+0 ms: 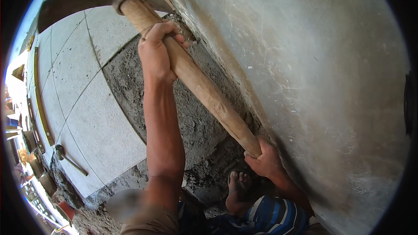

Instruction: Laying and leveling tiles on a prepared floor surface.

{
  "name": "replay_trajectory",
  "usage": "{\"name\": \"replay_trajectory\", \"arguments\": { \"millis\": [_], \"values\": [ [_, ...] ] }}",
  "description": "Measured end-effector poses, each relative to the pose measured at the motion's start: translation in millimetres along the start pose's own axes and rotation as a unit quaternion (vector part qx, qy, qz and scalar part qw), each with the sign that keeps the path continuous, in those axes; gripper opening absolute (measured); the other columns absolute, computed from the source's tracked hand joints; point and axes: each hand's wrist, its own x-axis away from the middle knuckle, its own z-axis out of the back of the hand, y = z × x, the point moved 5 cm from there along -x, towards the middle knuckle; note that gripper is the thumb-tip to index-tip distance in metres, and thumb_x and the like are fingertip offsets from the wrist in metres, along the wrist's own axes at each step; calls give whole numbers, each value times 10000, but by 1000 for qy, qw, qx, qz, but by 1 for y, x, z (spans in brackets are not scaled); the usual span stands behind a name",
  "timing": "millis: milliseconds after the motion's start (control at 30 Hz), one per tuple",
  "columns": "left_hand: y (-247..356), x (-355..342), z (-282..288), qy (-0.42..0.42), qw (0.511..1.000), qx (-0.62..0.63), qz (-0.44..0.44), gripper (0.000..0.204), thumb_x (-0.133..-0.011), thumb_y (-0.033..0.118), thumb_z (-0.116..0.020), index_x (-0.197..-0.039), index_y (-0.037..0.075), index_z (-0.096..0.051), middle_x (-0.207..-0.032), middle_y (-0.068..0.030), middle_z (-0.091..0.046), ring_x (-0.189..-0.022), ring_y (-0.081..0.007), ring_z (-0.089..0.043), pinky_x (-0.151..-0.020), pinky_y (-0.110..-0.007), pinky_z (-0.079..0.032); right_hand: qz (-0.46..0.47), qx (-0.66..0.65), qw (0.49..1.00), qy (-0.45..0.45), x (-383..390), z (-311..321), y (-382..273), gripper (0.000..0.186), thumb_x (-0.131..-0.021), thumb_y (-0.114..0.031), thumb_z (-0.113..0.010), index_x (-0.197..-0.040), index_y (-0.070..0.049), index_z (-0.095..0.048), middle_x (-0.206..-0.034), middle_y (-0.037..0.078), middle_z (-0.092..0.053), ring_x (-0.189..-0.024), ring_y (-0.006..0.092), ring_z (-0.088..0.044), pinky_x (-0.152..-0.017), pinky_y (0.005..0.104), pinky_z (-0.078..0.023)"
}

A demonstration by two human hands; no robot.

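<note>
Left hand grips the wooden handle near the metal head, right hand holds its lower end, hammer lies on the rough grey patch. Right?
Not quite: the head view shows the hammer lying on the pale tiles, not the rough grey patch. The rest stands: left hand near the metal head, right hand at the lower end of the wooden handle.

A wall [335,82] crowds the right hand [266,160]; tiles [102,124] leave room leftward.

Pick handle [213,100], frame centre: light tan wood. Pick head [78,1], upper left: dark rusty brown. Tiles [104,126], left: pale grey, dark specks. Mortar [193,124], mid-frame: darker grey. Wall [331,82], right: mottled grey — brownish smears. Cloth [274,215], bottom — blue, white, near-black stripes. Long strip [42,109], far left: dull yellow.
</note>
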Motion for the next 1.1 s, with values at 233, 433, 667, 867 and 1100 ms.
{"name": "replay_trajectory", "arguments": {
  "millis": [233, 433, 667, 867, 1100],
  "values": [
    [-77, -33, 29, 32, 992, -43, 112, 166, -895, 190, -604, -896, 24, -595, -698, -98, -584, -570, -223, -592, -556, -361, -540, -47, 87, 995, -13, -23, -8, 14, 388, -794, -244, -722, -1090, -34, -586, -899, 272, -680, -899, 474, -667, -744, 511, -531],
    [-16, 0, 4, -34, 998, -21, 42, 203, -912, 181, -605, -1022, 16, -564, -730, -83, -592, -578, -210, -587, -565, -334, -547, -24, 35, 999, -14, 6, 4, -1, 394, -780, -199, -749, -1094, -4, -611, -904, 273, -678, -916, 451, -683, -777, 471, -535],
    [-50, -21, 20, 6, 998, -23, 61, 132, -881, 120, -615, -905, -7, -589, -747, -86, -597, -618, -192, -618, -545, -365, -561, -25, 78, 997, -11, -24, -1, 7, 350, -789, -216, -710, -1054, -20, -595, -890, 265, -680, -881, 478, -671, -752, 512, -532],
    [-54, -28, 23, 10, 994, -57, 91, 138, -884, 125, -607, -885, -12, -594, -738, -100, -587, -598, -191, -595, -544, -364, -555, -28, 13, 999, -24, 0, -7, 0, 392, -774, -215, -746, -1073, -7, -602, -895, 271, -671, -889, 473, -664, -768, 481, -527],
    [-41, -16, 12, 14, 999, -19, 40, 157, -892, 144, -607, -925, -10, -607, -757, -103, -607, -613, -199, -604, -561, -356, -559, 44, 12, 999, -24, -10, 6, 3, 333, -793, -205, -707, -1047, -22, -593, -865, 268, -674, -856, 487, -663, -731, 515, -528]
  ]
}}
